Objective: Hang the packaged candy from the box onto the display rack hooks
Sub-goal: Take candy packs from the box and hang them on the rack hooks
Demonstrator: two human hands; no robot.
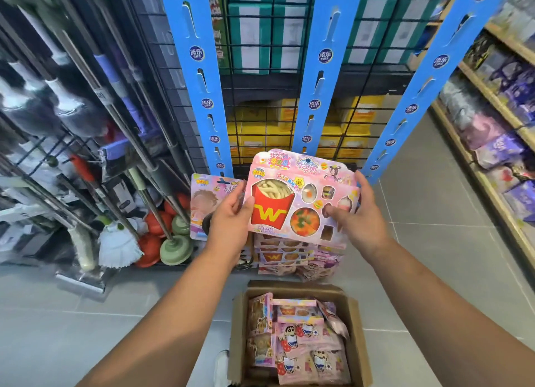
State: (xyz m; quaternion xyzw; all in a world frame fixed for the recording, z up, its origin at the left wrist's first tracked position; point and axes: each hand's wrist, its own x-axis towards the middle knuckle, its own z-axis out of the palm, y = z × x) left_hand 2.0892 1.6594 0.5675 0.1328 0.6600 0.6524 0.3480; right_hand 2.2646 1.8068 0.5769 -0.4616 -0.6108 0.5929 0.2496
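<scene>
I hold a pink candy package (301,195) with a red fries carton printed on it, flat and facing me. My left hand (231,216) grips its left edge and my right hand (356,213) grips its right side. It is in front of the low end of the middle blue hanging strip (321,77). More of the same packages (285,253) hang just below it. Another pink package (202,207) hangs on the left blue strip (199,77). The open cardboard box (357,328) on the floor below holds several pink candy packages (304,340).
A third blue strip (434,71) hangs to the right on the black wire grid (260,97), with green and yellow cartons behind it. Mops and plungers (162,236) lean at the left. Wooden shelves of purple goods (500,132) line the right aisle. Grey floor tiles surround the box.
</scene>
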